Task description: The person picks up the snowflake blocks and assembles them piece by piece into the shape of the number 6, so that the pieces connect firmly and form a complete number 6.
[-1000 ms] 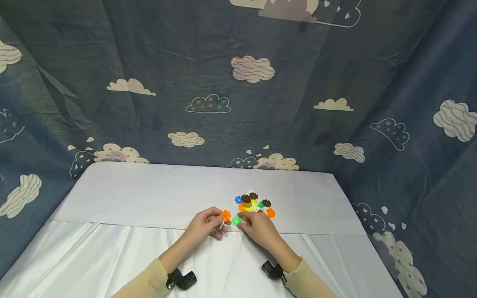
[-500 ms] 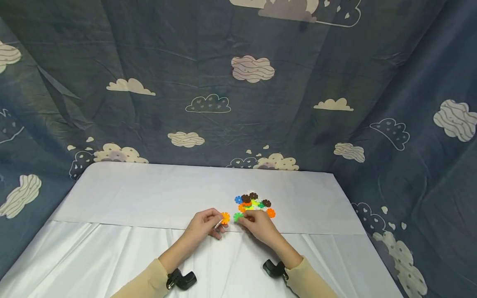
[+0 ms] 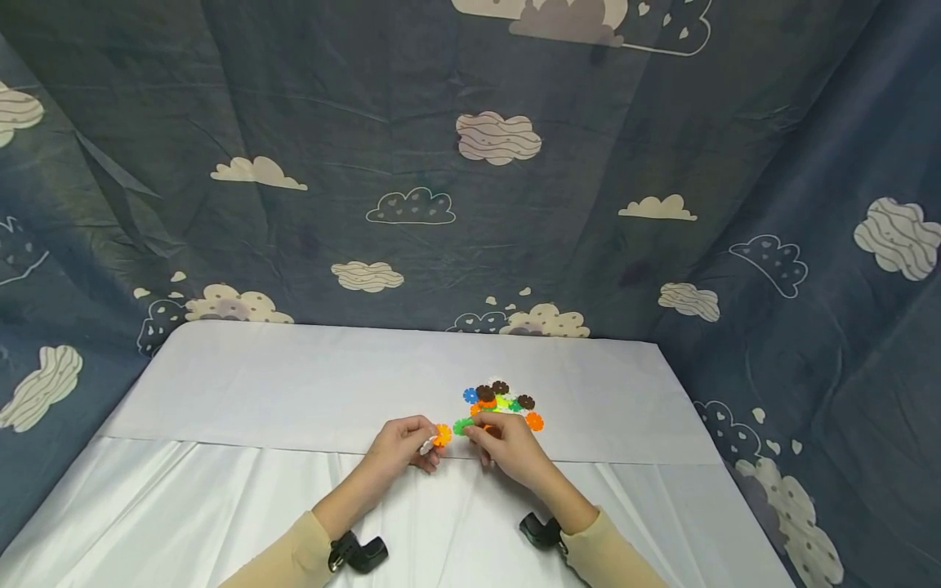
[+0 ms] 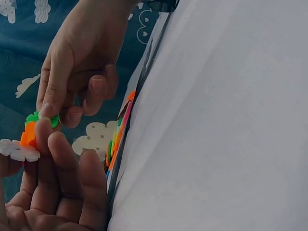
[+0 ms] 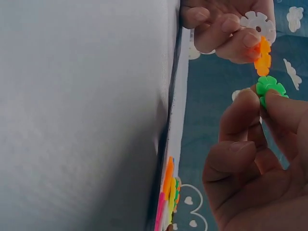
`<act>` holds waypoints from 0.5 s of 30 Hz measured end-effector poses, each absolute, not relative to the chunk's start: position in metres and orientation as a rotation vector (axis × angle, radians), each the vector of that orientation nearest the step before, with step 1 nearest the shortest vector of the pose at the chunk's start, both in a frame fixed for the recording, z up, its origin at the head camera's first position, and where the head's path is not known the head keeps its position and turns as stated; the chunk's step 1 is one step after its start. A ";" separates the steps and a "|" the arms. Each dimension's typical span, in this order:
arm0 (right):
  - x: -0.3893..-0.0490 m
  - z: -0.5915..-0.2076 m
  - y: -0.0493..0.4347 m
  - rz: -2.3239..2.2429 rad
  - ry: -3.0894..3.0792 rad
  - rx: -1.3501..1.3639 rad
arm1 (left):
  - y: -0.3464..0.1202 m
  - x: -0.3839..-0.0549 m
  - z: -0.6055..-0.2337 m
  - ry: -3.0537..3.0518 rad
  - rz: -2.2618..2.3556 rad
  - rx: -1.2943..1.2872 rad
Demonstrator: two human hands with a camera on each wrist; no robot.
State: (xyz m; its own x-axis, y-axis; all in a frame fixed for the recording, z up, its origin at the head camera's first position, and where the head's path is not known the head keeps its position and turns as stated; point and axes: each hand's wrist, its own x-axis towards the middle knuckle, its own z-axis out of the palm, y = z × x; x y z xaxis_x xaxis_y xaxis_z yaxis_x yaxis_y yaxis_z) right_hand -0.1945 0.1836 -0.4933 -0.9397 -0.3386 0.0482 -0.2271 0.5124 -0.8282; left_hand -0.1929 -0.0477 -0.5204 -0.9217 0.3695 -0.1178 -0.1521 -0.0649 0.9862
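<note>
My left hand (image 3: 399, 442) pinches a white snowflake disc (image 5: 258, 23) between thumb and fingers. Slotted into it at an angle is an orange snowflake disc (image 5: 263, 60), whose free edge points toward the other hand. Thumb and index finger of my right hand (image 3: 512, 441) grip a green snowflake disc (image 5: 270, 85). In the right wrist view, the green disc lies right at the orange one's edge; the head view shows a narrow gap between them. Both hands are raised over the near part of the white table (image 3: 309, 376).
Just beyond the right hand lies a loose pile of snowflake discs, with a blue disc (image 3: 470, 395), brown discs (image 3: 526, 401) and an orange one at its right edge (image 3: 534, 420). A dark cloud-print curtain (image 3: 412, 261) hangs behind and beside the table.
The green disc has moved slightly left and tilted, closing in on the orange one. My left hand has turned its joined pair, so more of the white disc's face shows.
</note>
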 end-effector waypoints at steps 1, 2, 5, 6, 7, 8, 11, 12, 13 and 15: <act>-0.194 -0.493 0.183 -1.419 2.626 -0.506 | -0.048 -0.193 -0.521 1.862 2.047 0.239; -0.194 -0.492 0.183 -1.426 2.625 -0.516 | -0.048 -0.193 -0.521 1.857 2.046 0.248; -0.193 -0.491 0.182 -1.450 2.617 -0.545 | -0.049 -0.194 -0.522 1.816 2.046 0.283; -0.192 -0.491 0.182 -1.458 2.614 -0.555 | -0.050 -0.194 -0.523 1.796 2.040 0.296; -0.192 -0.491 0.182 -1.465 2.610 -0.563 | -0.050 -0.194 -0.524 1.772 2.033 0.309; -0.192 -0.491 0.182 -1.471 2.605 -0.573 | -0.051 -0.194 -0.524 1.746 2.027 0.323; -0.192 -0.492 0.182 -1.488 2.582 -0.618 | -0.052 -0.193 -0.525 1.674 2.007 0.360; -0.192 -0.492 0.182 -1.492 2.574 -0.632 | -0.052 -0.193 -0.525 1.648 2.002 0.366; -0.192 -0.492 0.182 -1.496 2.563 -0.643 | -0.052 -0.192 -0.525 1.621 2.001 0.370; -0.191 -0.491 0.182 -1.503 2.541 -0.667 | -0.051 -0.191 -0.524 1.566 2.003 0.370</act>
